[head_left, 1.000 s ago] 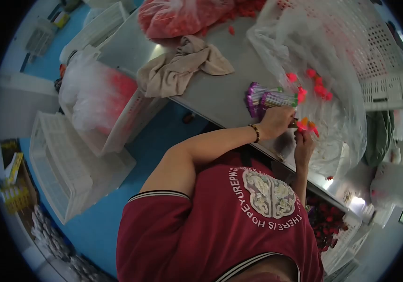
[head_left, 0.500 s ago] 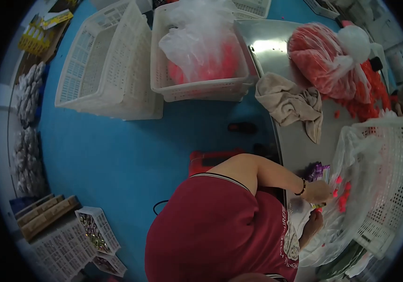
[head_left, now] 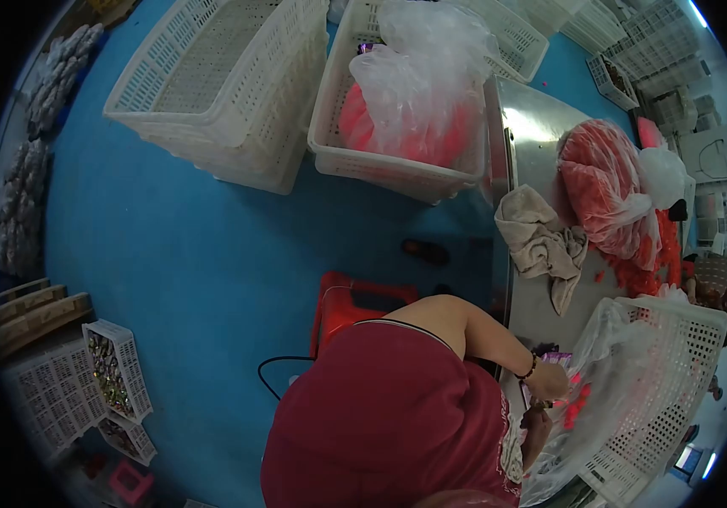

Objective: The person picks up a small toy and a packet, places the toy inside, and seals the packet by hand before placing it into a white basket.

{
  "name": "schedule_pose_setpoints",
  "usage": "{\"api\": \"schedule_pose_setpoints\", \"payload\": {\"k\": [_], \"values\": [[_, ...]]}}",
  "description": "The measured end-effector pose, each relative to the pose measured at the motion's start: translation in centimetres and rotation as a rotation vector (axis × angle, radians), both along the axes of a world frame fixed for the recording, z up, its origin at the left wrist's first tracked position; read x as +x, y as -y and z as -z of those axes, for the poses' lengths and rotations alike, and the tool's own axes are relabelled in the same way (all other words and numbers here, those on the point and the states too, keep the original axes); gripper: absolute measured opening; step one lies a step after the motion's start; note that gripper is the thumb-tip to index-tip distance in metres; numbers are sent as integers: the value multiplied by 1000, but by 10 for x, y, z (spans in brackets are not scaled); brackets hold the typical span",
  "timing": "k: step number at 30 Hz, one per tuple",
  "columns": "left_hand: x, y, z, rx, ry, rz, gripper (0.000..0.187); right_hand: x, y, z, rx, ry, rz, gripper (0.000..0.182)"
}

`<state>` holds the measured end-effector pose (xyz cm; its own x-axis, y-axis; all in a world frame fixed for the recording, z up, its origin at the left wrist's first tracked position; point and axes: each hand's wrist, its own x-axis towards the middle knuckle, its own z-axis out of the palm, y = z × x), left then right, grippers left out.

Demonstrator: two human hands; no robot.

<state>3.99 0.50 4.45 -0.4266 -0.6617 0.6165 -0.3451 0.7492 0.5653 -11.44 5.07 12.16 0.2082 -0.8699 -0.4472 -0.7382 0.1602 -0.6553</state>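
My left hand (head_left: 547, 383), with a dark beaded bracelet at the wrist, is closed over the worktop beside a clear plastic bag (head_left: 613, 339). Whatever its fingers hold is too small to make out. Just below it, my right hand (head_left: 536, 427) is closed too, close to the left, its fingers partly hidden. A shiny purple packet (head_left: 557, 359) lies beside my left hand. Bright pink-red pieces (head_left: 577, 406) sit on the clear plastic just beyond both hands. The plastic spreads over a white perforated basket (head_left: 677, 372), tilted on the worktop.
A beige cloth (head_left: 537, 233) and a large bag of red pieces (head_left: 605, 190) lie on the metal table (head_left: 541, 127). White crates (head_left: 253, 127) stand on the blue floor, one crate (head_left: 397, 169) holding pink goods under plastic. A red stool (head_left: 338, 305) is behind me.
The view has swung, so the table and crates sit lower and further right in the picture. Both hands stay close together by the plastic.
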Motion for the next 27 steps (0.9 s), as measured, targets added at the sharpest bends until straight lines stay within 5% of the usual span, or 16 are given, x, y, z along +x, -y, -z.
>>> {"api": "schedule_pose_setpoints", "payload": {"k": [7, 10, 15, 20, 22, 25, 27], "values": [[14, -7, -7, 99, -197, -28, 16, 1, 1, 0, -179, -53, 10, 19], [12, -17, -10, 131, -70, -28, 15, 5, -4, 1, -352, -213, -49, 23], [17, -13, -17, 73, -336, -43, 11, 15, -20, 6, -716, -312, -84, 15], [4, -9, -25, 188, -579, -47, 8, 16, -21, 10, -892, 89, 272, 10], [6, -12, -42, 485, -526, 28, 8, 1, -18, 16, -871, -54, 179, 11], [-8, -6, -32, 323, -308, 53, 6, -7, -20, 5, -1011, -296, 76, 13], [-20, -4, -33, 344, -280, 82, 7, -20, -17, 15, -962, -205, 152, 14]]}}
